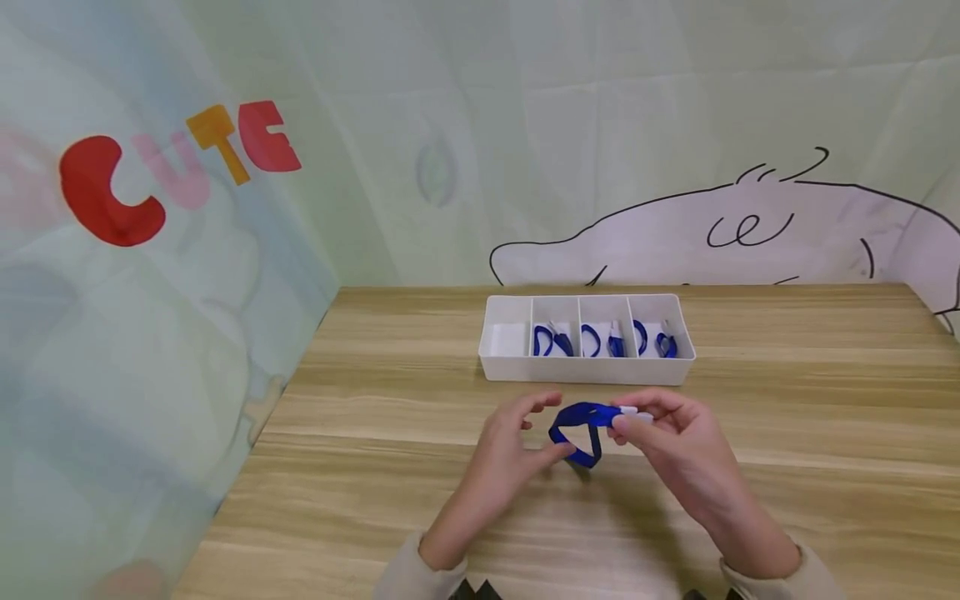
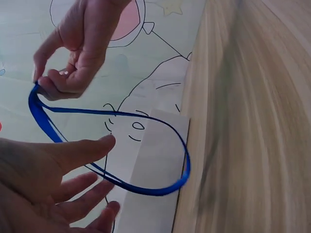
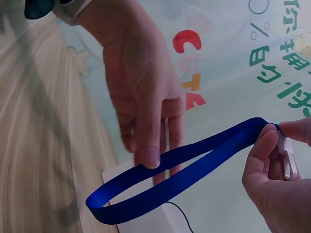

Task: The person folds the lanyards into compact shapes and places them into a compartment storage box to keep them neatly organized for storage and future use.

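A blue lanyard (image 1: 579, 412), a flat ribbon loop with a white plastic clip (image 3: 287, 158) at one end, hangs above the table in front of a white box. My right hand (image 1: 686, 446) pinches it at the clip end, between thumb and fingertips. Beside the loop is my left hand (image 1: 502, 454), its thumb and fingers spread apart. In the right wrist view the left thumb overlaps the ribbon, its fingers behind it; whether they touch it I cannot tell. The left wrist view shows the loop (image 2: 187, 165) stretching out past the left fingers.
The white box (image 1: 585, 371) has a row of compartments near the table's back edge. Blue lanyards (image 1: 617, 343) with white clips lie in the three right compartments; the leftmost compartment (image 1: 507, 340) shows its bare floor. A printed curtain (image 1: 420, 100) hangs behind the wood-grain table (image 1: 360, 433).
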The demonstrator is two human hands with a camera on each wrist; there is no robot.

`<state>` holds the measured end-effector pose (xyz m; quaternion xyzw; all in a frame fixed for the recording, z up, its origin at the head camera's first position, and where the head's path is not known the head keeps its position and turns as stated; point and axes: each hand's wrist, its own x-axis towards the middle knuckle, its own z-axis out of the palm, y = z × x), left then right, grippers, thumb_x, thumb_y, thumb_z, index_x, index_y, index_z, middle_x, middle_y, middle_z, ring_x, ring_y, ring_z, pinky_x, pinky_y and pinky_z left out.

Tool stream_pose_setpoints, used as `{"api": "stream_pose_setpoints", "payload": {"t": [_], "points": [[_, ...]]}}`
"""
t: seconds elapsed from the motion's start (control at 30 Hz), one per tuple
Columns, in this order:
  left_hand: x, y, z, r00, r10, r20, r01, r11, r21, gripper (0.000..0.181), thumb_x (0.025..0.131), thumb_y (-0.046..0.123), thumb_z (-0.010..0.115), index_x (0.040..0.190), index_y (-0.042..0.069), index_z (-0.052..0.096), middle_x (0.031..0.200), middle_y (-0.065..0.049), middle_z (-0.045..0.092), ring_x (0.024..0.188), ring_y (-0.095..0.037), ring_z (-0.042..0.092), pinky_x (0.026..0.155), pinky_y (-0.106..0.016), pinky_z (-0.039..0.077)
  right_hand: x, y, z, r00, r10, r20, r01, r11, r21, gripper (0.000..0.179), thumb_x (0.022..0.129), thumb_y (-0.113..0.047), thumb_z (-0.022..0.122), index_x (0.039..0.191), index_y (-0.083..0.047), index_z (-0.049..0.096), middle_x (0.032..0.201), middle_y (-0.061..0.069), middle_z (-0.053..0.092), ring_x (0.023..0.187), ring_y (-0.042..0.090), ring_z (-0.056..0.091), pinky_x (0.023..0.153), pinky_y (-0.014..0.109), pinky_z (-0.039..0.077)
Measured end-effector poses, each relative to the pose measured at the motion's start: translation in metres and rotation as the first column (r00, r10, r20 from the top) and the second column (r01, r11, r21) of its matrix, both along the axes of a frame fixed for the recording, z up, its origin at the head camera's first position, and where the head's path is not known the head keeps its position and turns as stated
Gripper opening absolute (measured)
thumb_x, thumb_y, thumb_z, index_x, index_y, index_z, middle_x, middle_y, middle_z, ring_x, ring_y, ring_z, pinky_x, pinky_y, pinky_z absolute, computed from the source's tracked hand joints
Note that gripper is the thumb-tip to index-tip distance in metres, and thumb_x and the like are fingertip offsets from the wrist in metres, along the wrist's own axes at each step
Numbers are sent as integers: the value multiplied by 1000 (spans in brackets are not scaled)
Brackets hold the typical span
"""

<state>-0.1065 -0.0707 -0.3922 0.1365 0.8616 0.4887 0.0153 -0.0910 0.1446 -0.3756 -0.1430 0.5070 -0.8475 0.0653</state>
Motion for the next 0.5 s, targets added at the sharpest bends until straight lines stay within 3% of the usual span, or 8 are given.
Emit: {"api": "stream_pose_setpoints", "payload": {"t": [0.13,0.33,0.5], "points": [[-1,1,-4,998,-42,52,45,998,-50,44,86,17,81,127,11,66,125,-2,65,117,-28,56,95,-41,50,-1,4,0,999,45,-26,-46,997,-65,31,95,16,54,105,-4,74,97,8,71,82,16,68,82,28,57],[-4,-3,-12,996,-82,18,82,995,-58,29,87,12,79,115,8,71,114,-4,70,110,-25,60,92,-38,51,-4,12,1,997,61,-39,-66,988,-138,33,97,16,48,106,-2,74,98,9,73,83,17,69,84,29,57],[-8,-8,-16,996,-83,43,84,996,-26,14,89,11,76,102,8,73,102,0,71,102,-21,64,91,-39,51,-11,23,2,999,35,-21,-40,954,-296,34,96,20,43,104,4,72,96,13,73,84,21,70,83,30,58]]}}
